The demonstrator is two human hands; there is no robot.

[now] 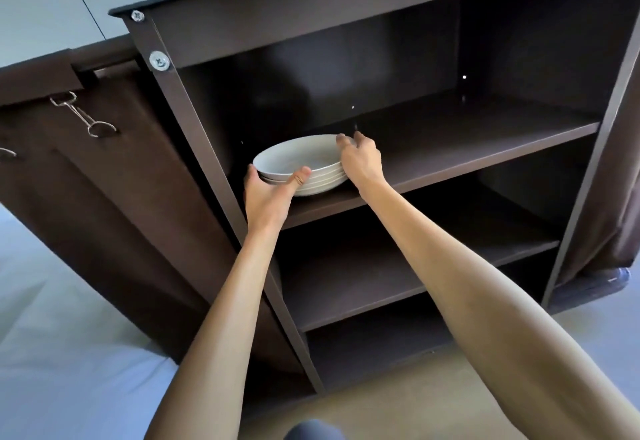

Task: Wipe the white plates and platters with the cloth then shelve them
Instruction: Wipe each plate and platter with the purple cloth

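Head view. Dark brown open cabinet (381,69) on a pale floor (398,405); a brown curtain (613,197) hangs bunched at its right edge, and a metal clip (83,116) hangs on the side panel to the left. Upper shelf (467,142) carries a stack of white plates (304,166) at its left end, near the front lip and just beside the left upright (194,128). The rest of that shelf to the right lies bare, as does the lower shelf (381,277).

Left hand (270,197) cups the stack's near-left rim: thumb pressed on the edge, fingers hidden beneath. Right hand (360,162) sits at the stack's right rim, fingers (343,140) loosely curled over the top plate's edge, touching it.
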